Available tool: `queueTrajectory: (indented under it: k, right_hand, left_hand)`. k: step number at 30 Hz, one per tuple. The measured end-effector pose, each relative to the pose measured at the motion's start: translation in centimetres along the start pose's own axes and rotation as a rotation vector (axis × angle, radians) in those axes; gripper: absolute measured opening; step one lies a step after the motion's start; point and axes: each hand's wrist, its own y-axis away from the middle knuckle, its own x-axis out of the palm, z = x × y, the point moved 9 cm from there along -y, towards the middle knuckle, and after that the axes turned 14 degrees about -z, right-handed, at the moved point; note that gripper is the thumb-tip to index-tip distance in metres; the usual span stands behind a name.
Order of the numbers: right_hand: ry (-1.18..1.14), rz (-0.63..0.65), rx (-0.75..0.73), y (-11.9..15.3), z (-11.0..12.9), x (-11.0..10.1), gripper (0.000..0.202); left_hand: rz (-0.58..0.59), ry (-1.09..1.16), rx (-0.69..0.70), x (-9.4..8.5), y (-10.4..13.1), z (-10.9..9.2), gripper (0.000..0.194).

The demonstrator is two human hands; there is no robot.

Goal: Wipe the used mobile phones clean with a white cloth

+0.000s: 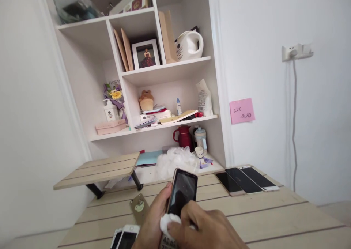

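My left hand [153,218] is closed round the left side of a mobile phone [183,190] with a dark screen and a gold-coloured edge. The phone is held tilted up above the wooden table [263,212]. Part of a number keypad [168,241] shows at its lower end. My right hand [211,225] pinches a white wad [168,223], perhaps cotton or tissue, against the phone's lower part. Its fingers cover the screen's lower right corner. Near my left wrist are a gold phone or phone case [139,207] with a round ornament and white phones [127,238].
Three dark-screened phones [244,181] lie side by side at the right back. A raised wooden stand [101,168] is at the left. Behind the table, a white shelf unit [170,70] holds a clear plastic bag [177,161], a red jug [185,137] and a white cup [199,152].
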Motion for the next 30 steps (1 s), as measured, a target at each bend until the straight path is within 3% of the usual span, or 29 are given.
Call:
queueTrajectory:
  k: [2, 4, 6, 9, 11, 14, 17, 20, 22, 26, 28, 30]
  right_hand:
    - [0.007, -0.005, 0.019, -0.1, -0.3, -0.1, 0.025]
    - [-0.010, -0.084, 0.084, -0.5, -1.9, -1.7, 0.034]
    - [0.010, -0.164, 0.177, -0.8, -4.1, -3.6, 0.033]
    - [0.051, -0.233, 0.236, -1.1, -5.7, -5.3, 0.028]
    - [0.045, -0.155, 0.191, -1.0, -4.7, -4.2, 0.029]
    - [0.055, 0.080, 0.051, -0.1, -1.5, -0.3, 0.025]
    - [0.027, 0.149, -0.076, 0.6, 1.1, 1.6, 0.010]
    - [-0.009, 0.106, -0.011, 0.2, -0.2, 0.9, 0.016]
    - [-0.020, 0.032, 0.088, -0.3, -2.7, -0.8, 0.030]
    - [0.054, -0.159, 0.217, -1.0, -6.3, -4.2, 0.031]
    - [0.060, -0.114, 0.185, -1.1, -5.2, -3.8, 0.032]
    - [0.042, 0.022, 0.098, -0.8, -2.5, -1.9, 0.033]
  left_hand:
    - [-0.059, 0.002, 0.031, -0.5, -0.2, -0.2, 0.033]
    - [-0.074, -0.062, -0.024, -0.8, -0.5, 0.8, 0.044]
    - [-0.035, -0.123, -0.085, -0.6, -0.9, 2.1, 0.052]
    - [0.020, -0.126, -0.097, 0.0, -1.1, 2.8, 0.046]
    - [-0.014, -0.088, -0.090, 0.1, -1.1, 2.6, 0.039]
    - [-0.111, -0.015, -0.042, -0.2, -0.9, 1.5, 0.029]
    - [-0.153, 0.054, 0.025, -0.4, -0.8, 0.3, 0.020]
    - [-0.118, 0.092, 0.005, 0.1, -0.9, 0.6, 0.023]
    - [-0.054, 0.075, -0.040, 0.9, -0.9, 1.5, 0.031]
    - [0.053, 0.010, -0.073, 2.3, -0.5, 2.7, 0.045]
    - [0.063, 0.022, -0.080, 2.3, -0.3, 2.7, 0.044]
    - [0.017, 0.075, -0.048, 1.8, -0.4, 2.0, 0.037]
